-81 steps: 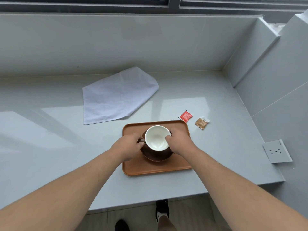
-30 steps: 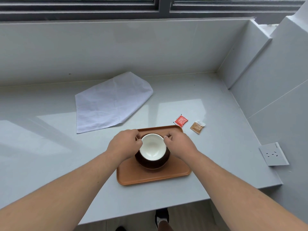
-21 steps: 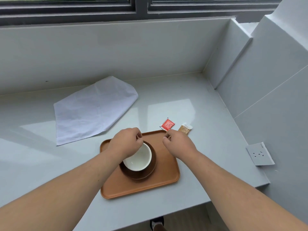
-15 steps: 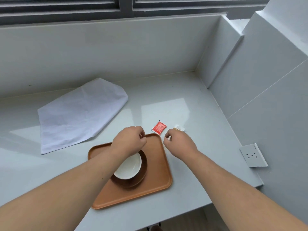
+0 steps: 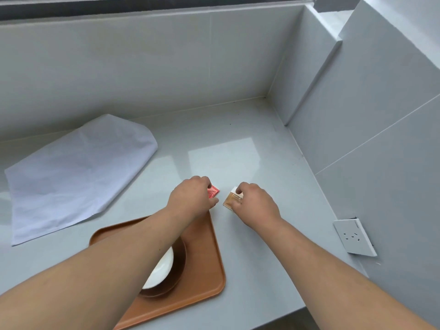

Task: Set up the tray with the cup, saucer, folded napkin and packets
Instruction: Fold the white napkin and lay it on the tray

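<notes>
An orange tray [image 5: 207, 272] lies near the counter's front edge. On it stands a white cup [image 5: 163, 266] in a dark brown saucer [image 5: 180, 257], both partly hidden under my left forearm. Just beyond the tray's far right corner, my left hand [image 5: 191, 198] pinches a red packet [image 5: 213, 192] on the counter. Beside it, my right hand [image 5: 257, 206] pinches a brown packet [image 5: 231, 200] between thumb and fingers. A white napkin [image 5: 76, 175] lies spread out flat at the back left, apart from the tray.
Grey walls close the counter [image 5: 238, 151] at the back and on the right. A white wall socket [image 5: 354, 236] sits on the right wall near the counter's front edge. A window frame runs along the top.
Both hands have let go of the cup and moved forward past the tray's far edge onto the two packets. The view has swung to the right.
</notes>
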Tool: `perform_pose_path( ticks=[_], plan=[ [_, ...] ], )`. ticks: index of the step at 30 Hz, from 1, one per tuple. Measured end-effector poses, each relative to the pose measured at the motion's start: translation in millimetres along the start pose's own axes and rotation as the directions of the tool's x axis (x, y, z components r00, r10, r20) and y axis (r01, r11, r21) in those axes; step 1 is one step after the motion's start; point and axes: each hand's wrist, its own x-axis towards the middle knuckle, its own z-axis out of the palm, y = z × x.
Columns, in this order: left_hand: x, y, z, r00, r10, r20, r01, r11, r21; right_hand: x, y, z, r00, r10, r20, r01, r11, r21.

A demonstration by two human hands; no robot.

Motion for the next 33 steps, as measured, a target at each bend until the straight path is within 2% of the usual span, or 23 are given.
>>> perform_pose_path(
  ticks=[5,11,16,19,24,29,33],
  plan=[
    [11,0,-2,0.999,-0.025,-0.033,0.025,1.000,-0.019,15,-4,-1,0.999,-0.032,0.000,0.032,0.999,0.027],
    [15,-35,-21,0.992,-0.104,-0.077,0.104,0.995,0.001,44,-55,1,0.979,-0.206,0.006,0.206,0.978,0.040],
    [3,-95,-45,0.961,-0.242,-0.133,0.253,0.965,0.072,70,-121,15,0.935,-0.351,0.049,0.351,0.936,0.008],
    [-12,-131,-55,0.931,-0.341,-0.132,0.357,0.924,0.136,85,-156,26,0.915,-0.392,0.097,0.391,0.920,0.030],
    [-32,-177,-57,0.898,-0.436,-0.058,0.440,0.886,0.147,117,-205,39,0.926,-0.330,0.183,0.301,0.938,0.171],
    [-38,-201,-54,0.902,-0.428,-0.050,0.431,0.900,0.069,146,-234,48,0.927,-0.200,0.317,0.084,0.935,0.343],
    [-45,-208,-56,0.905,-0.425,-0.026,0.425,0.905,-0.018,147,-242,46,0.928,-0.171,0.332,0.035,0.925,0.378]
  ],
)
